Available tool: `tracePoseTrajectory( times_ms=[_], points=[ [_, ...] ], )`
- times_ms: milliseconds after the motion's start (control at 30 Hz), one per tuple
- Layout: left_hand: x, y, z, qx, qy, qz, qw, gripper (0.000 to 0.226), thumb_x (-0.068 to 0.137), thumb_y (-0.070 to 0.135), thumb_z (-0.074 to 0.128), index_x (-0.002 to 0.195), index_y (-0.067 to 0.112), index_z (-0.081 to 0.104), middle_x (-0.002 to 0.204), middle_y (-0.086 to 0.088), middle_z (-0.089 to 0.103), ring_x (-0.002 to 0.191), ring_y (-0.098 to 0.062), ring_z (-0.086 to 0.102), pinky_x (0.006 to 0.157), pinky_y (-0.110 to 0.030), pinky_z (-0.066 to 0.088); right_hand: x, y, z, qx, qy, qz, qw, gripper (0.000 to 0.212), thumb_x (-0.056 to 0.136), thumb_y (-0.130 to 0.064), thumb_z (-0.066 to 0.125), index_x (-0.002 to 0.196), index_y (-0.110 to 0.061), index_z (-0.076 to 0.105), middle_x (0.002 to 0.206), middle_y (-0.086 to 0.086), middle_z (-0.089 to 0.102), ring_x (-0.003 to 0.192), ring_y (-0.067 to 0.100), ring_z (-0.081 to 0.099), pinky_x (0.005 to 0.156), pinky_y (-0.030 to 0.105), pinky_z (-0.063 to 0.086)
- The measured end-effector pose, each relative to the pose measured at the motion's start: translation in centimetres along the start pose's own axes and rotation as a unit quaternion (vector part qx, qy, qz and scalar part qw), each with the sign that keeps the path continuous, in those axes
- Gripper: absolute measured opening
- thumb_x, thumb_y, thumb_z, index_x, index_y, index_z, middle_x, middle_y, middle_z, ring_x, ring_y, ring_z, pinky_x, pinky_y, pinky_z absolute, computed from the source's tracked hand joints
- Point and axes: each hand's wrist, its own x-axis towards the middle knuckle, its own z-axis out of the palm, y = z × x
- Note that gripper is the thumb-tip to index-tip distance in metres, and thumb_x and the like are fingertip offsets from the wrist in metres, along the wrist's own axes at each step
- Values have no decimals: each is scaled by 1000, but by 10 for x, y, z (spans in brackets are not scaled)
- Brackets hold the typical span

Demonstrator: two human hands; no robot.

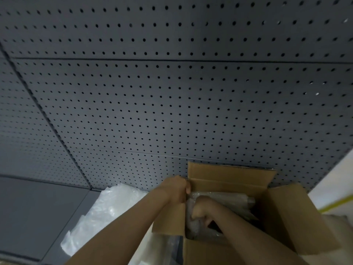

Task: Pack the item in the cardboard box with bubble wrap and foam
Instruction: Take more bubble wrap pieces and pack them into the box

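Observation:
An open cardboard box (pixel 227 175) stands at the lower right with its flaps spread out. Inside it lies an item wrapped in bubble wrap (pixel 229 199). My left hand (pixel 176 190) grips the box's left rim at the far corner, fingers curled over the edge. My right hand (pixel 203 212) is down inside the box, fingers curled on the bubble-wrapped item at its left end. The bottom of the box is hidden by the wrap and my arm.
A loose heap of clear bubble wrap (pixel 99 217) lies left of the box on the grey table (pixel 28 217). A grey pegboard wall (pixel 172 92) rises right behind the box. A pale surface (pixel 336 180) with a yellow stripe shows at the right edge.

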Motion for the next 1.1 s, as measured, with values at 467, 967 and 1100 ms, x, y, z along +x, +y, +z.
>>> tracePoseTrajectory(
  times_ms=[467,967,1100],
  points=[
    [-27,-18,-51,140,6,-59,988,40,81,23,72,119,16,63,123,-2,64,116,-20,58,96,-34,47,-49,-12,-41,-68,118,-15,991,25,87,-16,66,109,-5,63,89,5,59,84,16,60,70,24,49],
    [-133,-204,-83,81,-29,-65,994,41,78,20,77,117,13,64,121,-5,66,110,-22,63,95,-31,50,-78,-200,53,-315,202,5,927,23,94,-17,55,115,-10,59,100,5,56,97,22,59,89,31,48],
    [-147,-227,-81,72,-36,-67,995,40,78,21,77,115,13,65,121,-6,67,109,-23,63,97,-36,51,-61,-219,79,-309,178,11,934,14,90,-18,58,81,-9,53,78,1,46,70,17,51,72,30,47]
  ],
)
